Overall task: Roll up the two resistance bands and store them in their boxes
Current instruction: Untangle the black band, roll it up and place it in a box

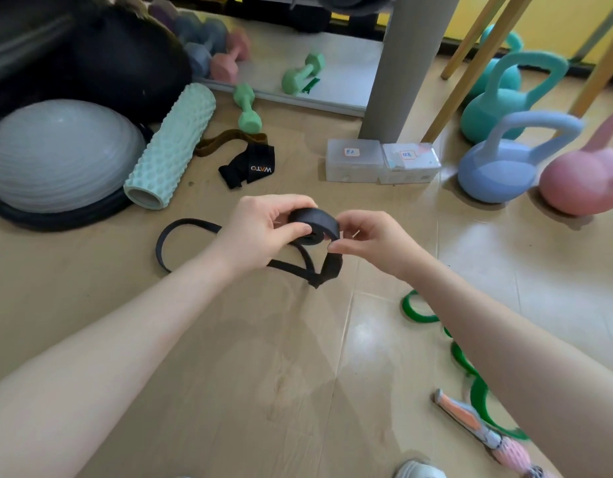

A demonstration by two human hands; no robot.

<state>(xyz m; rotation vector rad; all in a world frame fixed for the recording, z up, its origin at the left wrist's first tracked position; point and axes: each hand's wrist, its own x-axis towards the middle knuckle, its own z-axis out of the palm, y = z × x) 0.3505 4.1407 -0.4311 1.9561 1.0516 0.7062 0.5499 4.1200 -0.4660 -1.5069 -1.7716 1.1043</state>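
Note:
A black resistance band (pixel 317 224) is partly wound into a thick coil held above the floor in the middle of the view. My left hand (pixel 260 232) grips the coil's left side with the thumb on its face. My right hand (pixel 367 241) pinches the coil's right edge. The band's loose tail (pixel 170 236) loops out to the left on the floor and under my hands. A green resistance band (pixel 463 360) lies uncoiled on the floor at the right, partly hidden by my right forearm. Two clear plastic boxes (pixel 355 162) (pixel 410 163) with labelled lids stand side by side beyond my hands.
A grey half-ball trainer (pixel 56 157) and a mint foam roller (pixel 174 143) lie at the left. A black strap with white lettering (pixel 249 165) rests ahead. Blue (pixel 498 170), pink (pixel 584 184) and teal kettlebells (pixel 498 105) stand at the right by a grey post (pixel 401 67). Dumbbells lie behind.

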